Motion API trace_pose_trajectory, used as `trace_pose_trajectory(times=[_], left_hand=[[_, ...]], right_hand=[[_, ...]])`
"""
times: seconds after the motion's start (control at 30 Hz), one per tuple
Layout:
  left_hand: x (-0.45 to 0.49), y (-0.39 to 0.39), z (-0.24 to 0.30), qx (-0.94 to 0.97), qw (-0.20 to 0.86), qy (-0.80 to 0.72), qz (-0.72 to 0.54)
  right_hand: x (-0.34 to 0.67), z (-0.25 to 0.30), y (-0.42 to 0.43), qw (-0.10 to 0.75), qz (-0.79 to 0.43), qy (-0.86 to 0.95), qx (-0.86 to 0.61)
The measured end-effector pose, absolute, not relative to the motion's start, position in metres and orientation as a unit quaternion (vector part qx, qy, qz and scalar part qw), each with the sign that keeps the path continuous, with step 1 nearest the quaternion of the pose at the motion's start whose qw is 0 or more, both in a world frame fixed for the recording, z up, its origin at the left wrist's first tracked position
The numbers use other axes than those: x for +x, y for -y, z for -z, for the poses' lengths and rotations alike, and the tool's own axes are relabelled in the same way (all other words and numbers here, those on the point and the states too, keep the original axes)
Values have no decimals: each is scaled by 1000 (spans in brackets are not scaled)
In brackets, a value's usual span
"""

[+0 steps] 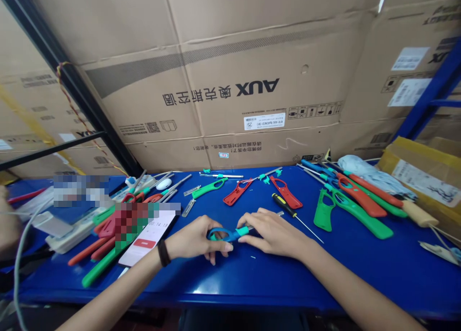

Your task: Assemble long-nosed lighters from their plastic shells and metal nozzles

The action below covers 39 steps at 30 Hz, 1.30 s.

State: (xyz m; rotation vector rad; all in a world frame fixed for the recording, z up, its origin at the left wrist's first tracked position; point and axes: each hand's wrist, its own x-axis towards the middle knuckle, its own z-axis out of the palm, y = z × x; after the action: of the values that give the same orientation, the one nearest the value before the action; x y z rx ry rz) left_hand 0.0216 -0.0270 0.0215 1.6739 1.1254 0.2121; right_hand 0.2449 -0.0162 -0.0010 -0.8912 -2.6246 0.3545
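A blue long-nosed gas lighter (233, 234) is held between my two hands over the blue table. My left hand (196, 237) is closed round its handle and looped trigger guard, with a teal piece visible inside the loop. My right hand (268, 232) pinches the nozzle end beside a second teal piece (243, 231); part of the metal tube is hidden by the fingers. Behind the hands lie a green half-shell (210, 188), two red half-shells (237, 191) and a small clear fluid tank (188, 207). A yellow-and-black screwdriver (286, 205) rests right of my right hand.
Several lighters (360, 211) are piled at the right, near a cardboard box (425, 167). More lighters (104, 244), a phone (151, 237) and a power strip (68, 230) occupy the left. A cardboard wall (223, 47) closes the back. Another person's hand (9, 225) shows at the left edge.
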Motion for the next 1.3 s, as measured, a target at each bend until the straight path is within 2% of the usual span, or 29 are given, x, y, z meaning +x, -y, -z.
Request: trace_pose_trajectory(times=[0.23, 0.47, 0.8, 0.97, 1.07, 1.17, 1.3], left_hand=[[3, 28, -30, 693, 553, -462, -32], [1, 40, -27, 709, 488, -507, -45], [15, 59, -34, 768, 286, -571, -53], [19, 66, -32, 798, 173, -575, -47], [21, 69, -32, 800, 138, -583, -40], [20, 69, -32, 778, 209, -590, -53], [16, 60, -26, 699, 424, -573, -60]], right_hand=[[249, -2, 17, 174, -196, 916, -304], [247, -1, 21, 163, -210, 923, -280], [245, 4, 23, 197, -208, 924, -255], [246, 3, 22, 183, -244, 921, -243], [245, 5, 22, 195, -253, 917, -237], [244, 8, 22, 227, -258, 913, -220], [242, 13, 22, 255, -258, 913, -188]])
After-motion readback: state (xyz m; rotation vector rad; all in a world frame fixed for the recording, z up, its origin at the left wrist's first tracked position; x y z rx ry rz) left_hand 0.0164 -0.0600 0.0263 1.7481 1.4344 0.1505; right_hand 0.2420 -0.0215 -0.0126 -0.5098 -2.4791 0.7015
